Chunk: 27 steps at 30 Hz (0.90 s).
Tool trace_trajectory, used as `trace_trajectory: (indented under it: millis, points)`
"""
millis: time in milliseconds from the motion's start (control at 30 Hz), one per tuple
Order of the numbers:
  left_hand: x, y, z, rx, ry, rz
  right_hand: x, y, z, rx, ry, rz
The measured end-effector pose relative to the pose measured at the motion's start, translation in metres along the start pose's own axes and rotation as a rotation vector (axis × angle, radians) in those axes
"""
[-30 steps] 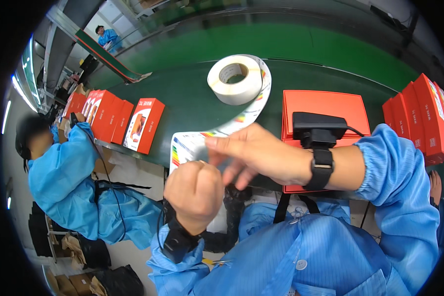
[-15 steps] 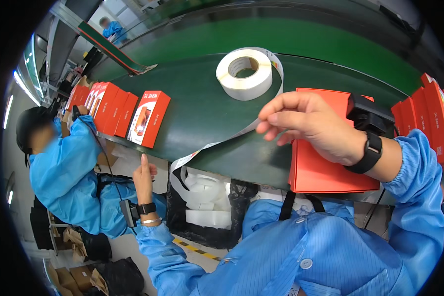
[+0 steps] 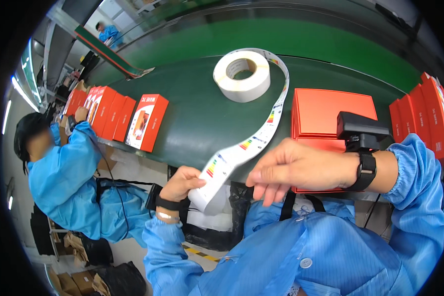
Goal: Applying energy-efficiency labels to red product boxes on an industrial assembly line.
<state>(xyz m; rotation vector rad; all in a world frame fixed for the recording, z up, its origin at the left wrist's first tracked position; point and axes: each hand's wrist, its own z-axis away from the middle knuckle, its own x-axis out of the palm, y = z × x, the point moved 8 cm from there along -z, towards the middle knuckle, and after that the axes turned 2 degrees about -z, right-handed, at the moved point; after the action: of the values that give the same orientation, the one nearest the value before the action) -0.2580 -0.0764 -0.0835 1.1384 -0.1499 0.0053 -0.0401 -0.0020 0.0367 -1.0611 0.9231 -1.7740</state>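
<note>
A white roll of labels (image 3: 241,81) stands on the green conveyor belt. From it a long label strip (image 3: 256,143), printed with small coloured bar charts, curves round to the right and down toward me. My left hand (image 3: 182,182) is closed on the loose end of the strip, thumb on top, above a dark bin. Close beside the strip's right edge hovers my right hand (image 3: 296,167), fingers loosely bent and apart, with nothing visible in them. A flat red box (image 3: 333,113) lies behind and partly under my right hand; more red surface shows below it.
Several red boxes stand upright at the belt's far left, the nearest a red and white phone box (image 3: 148,123). More red boxes (image 3: 422,118) line the right side. Below the belt edge sits a black-lined bin (image 3: 239,207) with white backing strips. A co-worker (image 3: 64,172) sits left.
My left hand has come up and right and taken the strip's end. My right hand has moved down toward me. The strip has swung nearer, its printed face now showing.
</note>
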Motion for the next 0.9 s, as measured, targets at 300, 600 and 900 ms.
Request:
trace_trajectory:
  millis: [300,600,900]
  points:
    - [0.111,0.116,0.039,0.409,0.169,-0.349,-0.025,-0.024,-0.003,-0.480,0.246,-0.226]
    - [0.143,0.105,-0.017,0.146,-0.048,0.511,-0.014,-0.049,0.033,-0.615,0.353,0.406]
    - [0.159,0.128,-0.018,0.272,0.061,0.250,-0.024,-0.060,0.065,-0.739,0.617,0.912]
